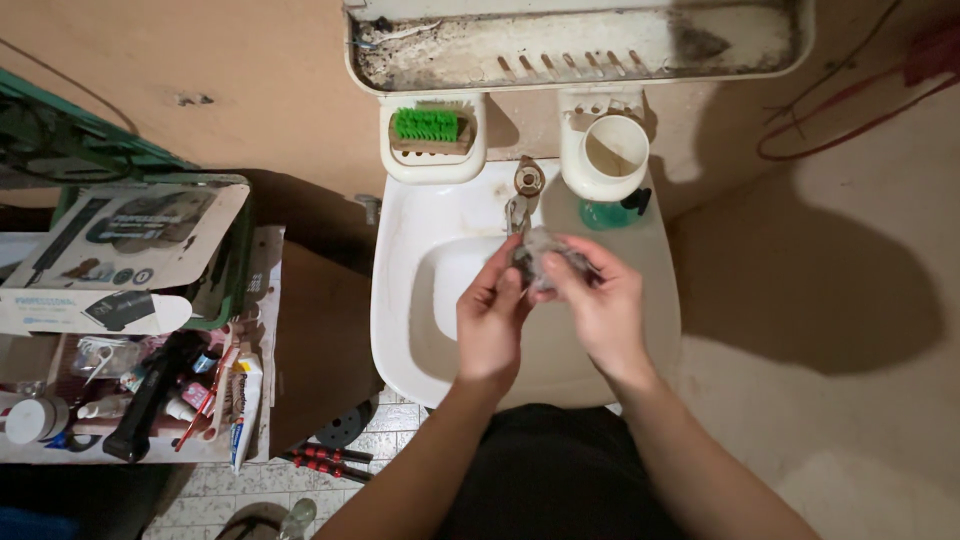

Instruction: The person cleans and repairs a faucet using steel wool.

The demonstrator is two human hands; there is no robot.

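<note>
Over the white sink [400,250], my left hand [490,325] and my right hand [603,305] both grip a small crumpled grey wad [540,252], which looks like steel wool or a scrap of cloth. The wad is pinched between the fingertips of both hands, just below the metal tap [522,195]. The basin under my hands looks empty. What the wad is made of cannot be told for sure.
A green-bristled brush [428,127] lies in a soap holder on the wall. A white cup [610,155] and a teal bottle [608,213] stand to the right of the tap. A cluttered shelf [150,400] with boxes and tubes stands at left.
</note>
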